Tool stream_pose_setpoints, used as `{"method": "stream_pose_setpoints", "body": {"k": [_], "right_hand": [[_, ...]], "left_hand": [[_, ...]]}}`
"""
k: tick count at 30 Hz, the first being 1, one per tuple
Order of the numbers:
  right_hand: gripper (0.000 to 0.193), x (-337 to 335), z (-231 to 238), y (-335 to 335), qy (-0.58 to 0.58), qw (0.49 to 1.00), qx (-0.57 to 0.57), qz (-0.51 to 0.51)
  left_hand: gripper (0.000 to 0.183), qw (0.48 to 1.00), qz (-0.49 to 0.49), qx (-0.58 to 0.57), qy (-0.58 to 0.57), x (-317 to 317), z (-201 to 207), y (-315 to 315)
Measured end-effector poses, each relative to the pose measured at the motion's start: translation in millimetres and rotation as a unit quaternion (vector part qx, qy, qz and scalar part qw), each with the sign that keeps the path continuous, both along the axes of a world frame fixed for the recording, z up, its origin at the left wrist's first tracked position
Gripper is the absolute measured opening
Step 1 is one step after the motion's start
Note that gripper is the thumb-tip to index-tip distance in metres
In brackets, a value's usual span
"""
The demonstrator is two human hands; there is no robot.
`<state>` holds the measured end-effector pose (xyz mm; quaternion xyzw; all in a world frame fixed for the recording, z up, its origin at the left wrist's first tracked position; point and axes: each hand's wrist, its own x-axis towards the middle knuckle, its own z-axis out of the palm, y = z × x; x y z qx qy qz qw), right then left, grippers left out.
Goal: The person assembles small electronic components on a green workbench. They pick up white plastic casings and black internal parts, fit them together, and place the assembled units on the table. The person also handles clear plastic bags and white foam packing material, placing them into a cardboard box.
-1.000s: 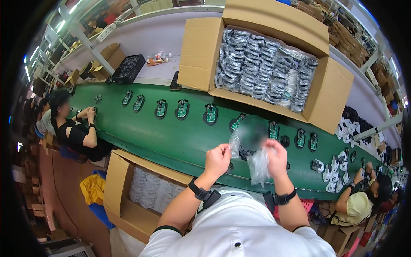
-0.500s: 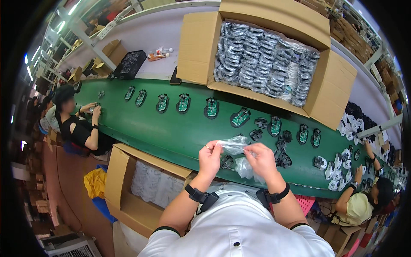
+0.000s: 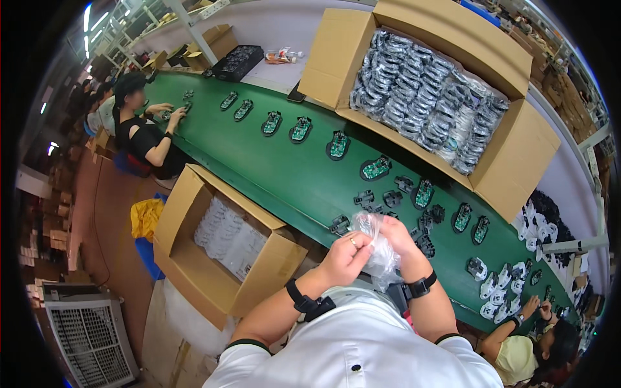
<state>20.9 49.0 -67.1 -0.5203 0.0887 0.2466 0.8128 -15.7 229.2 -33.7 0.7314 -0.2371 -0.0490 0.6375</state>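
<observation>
A crumpled clear plastic bag [image 3: 383, 260] is between my two hands, close in front of my body. My left hand [image 3: 346, 260] pinches its left side, fingers curled and a ring showing. At its upper right, my right hand [image 3: 400, 240] is closed on the film, with some fingertips hidden. Just beyond my hands, small black plastic parts [image 3: 392, 198] lie scattered on the green work surface [image 3: 304, 187]. Among and behind them sit mouse bases with green circuit boards, such as one base [image 3: 424, 193] right of my hands.
An open carton [image 3: 323, 58] of bagged dark parts stands at the far side. Another open carton [image 3: 194, 194] with white wrapped pieces is at lower left. Co-workers sit left and right along the bench; white shells [image 3: 498, 294] lie by the right one.
My hands have drawn nearer together and closer to my body, bunching the bag that was stretched between them. The whole view has turned, swinging the bench and cartons.
</observation>
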Motion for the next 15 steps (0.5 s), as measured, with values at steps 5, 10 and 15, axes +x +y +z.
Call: {"method": "stream_pose_setpoints", "body": {"k": [5, 10, 15], "right_hand": [[0.031, -40.7, 15.3, -11.8, 0.129, 0.979, 0.154, -0.034], [0.025, -63.7, -25.2, 1.6, 0.114, 0.915, 0.338, -0.187], [0.035, -68.8, -2.6, -0.2, 0.061, 0.913, 0.388, -0.109]], "left_hand": [[0.012, 0.968, 0.013, 0.213, 0.129, -28.9, 45.5, -26.3], [0.017, 0.951, 0.199, 0.208, -0.113, -47.0, -11.3, -58.6], [0.015, 0.953, 0.265, 0.140, 0.034, -67.5, -18.4, -63.7]]}}
